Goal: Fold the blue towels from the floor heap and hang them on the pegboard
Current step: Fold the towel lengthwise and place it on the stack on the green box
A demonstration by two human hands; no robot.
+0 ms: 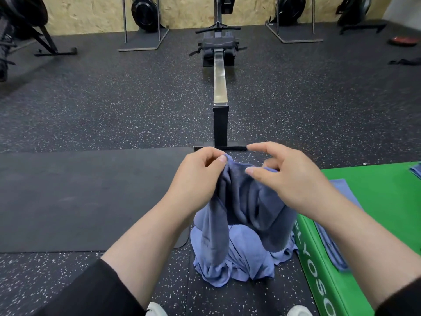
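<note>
A blue towel [246, 201] hangs bunched in front of me, lifted off the heap of blue towels [230, 258] on the speckled floor. My left hand [200, 176] pinches its top edge between thumb and fingers. My right hand [289, 176] holds the towel's other side with its lower fingers curled into the cloth, while the index finger and thumb stick out. The towel's lower end still touches the heap. No pegboard is in view.
A green foam box [376, 201] stands at the right with a blue towel [341, 188] laid flat on top and another [415, 169] at its far edge. A rowing machine [219, 87] runs straight ahead. A black mat [91, 197] lies to the left.
</note>
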